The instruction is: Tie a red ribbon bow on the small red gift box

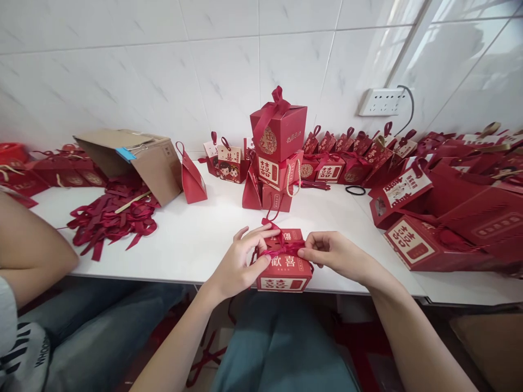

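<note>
A red gift box (284, 269) with gold and white Chinese characters lies at the table's front edge, directly before me. Across its top runs a dark red ribbon (286, 249), gathered into a knot or bow near the middle. My left hand (247, 253) rests on the box's left side, thumb and fingers closing on the ribbon there. On the other side my right hand (337, 253) pinches the ribbon between thumb and curled fingers. The ribbon's exact course under the fingertips is hidden.
Behind the box rises a stack of red boxes (281, 136). Loose ribbons (116, 212) spill from a tipped cardboard box (143, 158) at left. Many finished-looking red boxes (441, 239) crowd the right. A black ring (355, 190) lies nearby. Another person's arm (32, 250) is at far left.
</note>
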`<state>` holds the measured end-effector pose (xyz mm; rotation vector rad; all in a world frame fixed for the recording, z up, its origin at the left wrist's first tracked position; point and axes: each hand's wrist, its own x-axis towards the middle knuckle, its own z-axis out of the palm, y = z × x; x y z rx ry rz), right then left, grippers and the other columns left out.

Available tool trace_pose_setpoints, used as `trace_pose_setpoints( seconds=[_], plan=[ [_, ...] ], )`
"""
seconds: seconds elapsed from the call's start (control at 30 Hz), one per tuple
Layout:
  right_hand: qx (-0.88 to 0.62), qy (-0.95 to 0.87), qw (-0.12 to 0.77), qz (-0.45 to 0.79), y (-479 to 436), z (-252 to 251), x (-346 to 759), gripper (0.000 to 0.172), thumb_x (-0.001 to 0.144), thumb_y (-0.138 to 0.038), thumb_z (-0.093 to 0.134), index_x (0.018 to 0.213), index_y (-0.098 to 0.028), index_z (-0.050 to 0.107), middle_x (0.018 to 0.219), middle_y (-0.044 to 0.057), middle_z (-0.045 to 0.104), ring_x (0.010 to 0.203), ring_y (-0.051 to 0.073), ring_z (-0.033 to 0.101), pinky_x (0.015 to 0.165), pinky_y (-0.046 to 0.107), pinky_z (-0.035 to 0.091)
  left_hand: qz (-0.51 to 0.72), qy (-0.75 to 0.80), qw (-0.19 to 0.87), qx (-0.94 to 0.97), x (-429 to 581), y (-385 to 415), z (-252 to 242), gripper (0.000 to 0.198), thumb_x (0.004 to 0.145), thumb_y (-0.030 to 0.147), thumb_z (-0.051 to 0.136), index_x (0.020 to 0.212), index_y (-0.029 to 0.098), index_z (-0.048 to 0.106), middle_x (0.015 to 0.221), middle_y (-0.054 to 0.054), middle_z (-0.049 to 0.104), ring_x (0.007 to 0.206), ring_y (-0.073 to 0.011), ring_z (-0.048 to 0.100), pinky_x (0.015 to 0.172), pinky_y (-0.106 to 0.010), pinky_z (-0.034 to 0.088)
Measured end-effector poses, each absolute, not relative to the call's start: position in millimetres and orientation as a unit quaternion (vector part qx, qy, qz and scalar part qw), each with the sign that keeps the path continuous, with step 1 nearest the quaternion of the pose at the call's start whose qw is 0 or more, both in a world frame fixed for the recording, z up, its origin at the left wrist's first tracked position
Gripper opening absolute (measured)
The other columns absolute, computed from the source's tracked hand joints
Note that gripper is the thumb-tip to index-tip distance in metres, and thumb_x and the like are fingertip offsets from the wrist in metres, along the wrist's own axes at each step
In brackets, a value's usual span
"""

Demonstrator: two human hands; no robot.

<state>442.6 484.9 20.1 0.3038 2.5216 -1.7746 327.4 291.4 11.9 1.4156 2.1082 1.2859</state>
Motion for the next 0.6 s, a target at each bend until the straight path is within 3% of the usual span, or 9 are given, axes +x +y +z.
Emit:
trace_pose_setpoints(
  seconds=[0.27, 0.47, 0.6],
  plan=[
    [0.123, 0.827, -0.002, -0.549, 492.8, 15.7, 443.3, 0.042, 0.073, -0.059, 0.058, 0.069, -0.018, 0.052, 0.061, -0.002, 0.049, 0.057, 0.012, 0.044, 0.055, 0.026, 0.034, 0.443, 0.744, 0.115, 0.488, 327.4, 289.5, 8.4, 0.012, 0.081, 0.020, 0.047, 0.072, 0.021, 0.040, 0.132, -0.003, 0.054, 0.133, -0.0228, 0.037, 0.112, -0.049, 0.013],
    [0.161, 0.858, -0.024, -0.486, 481.3, 11.8, 458.3, 0.052, 0.081, -0.069, 0.039, 0.063, -0.020, 0.044, 0.055, -0.002, 0.046, 0.051, 0.012, 0.040, 0.051, 0.026, 0.031, 0.467, 0.744, 0.060, 0.474, 332.0, 291.6, 3.3, 0.009, 0.082, 0.025, 0.051, 0.075, 0.021, 0.046, 0.134, -0.005, 0.048, 0.134, -0.0270, 0.031, 0.107, -0.046, 0.027],
    [0.158, 0.856, -0.036, -0.491, 474.0, 9.1, 459.3, 0.051, 0.083, -0.066, 0.040, 0.061, -0.020, 0.042, 0.054, -0.003, 0.044, 0.049, 0.010, 0.036, 0.048, 0.025, 0.029, 0.465, 0.782, -0.006, 0.416, 336.7, 293.5, 2.0, 0.014, 0.086, 0.029, 0.048, 0.075, 0.021, 0.050, 0.111, -0.006, 0.052, 0.114, -0.0249, 0.045, 0.099, -0.044, 0.034]
  ],
)
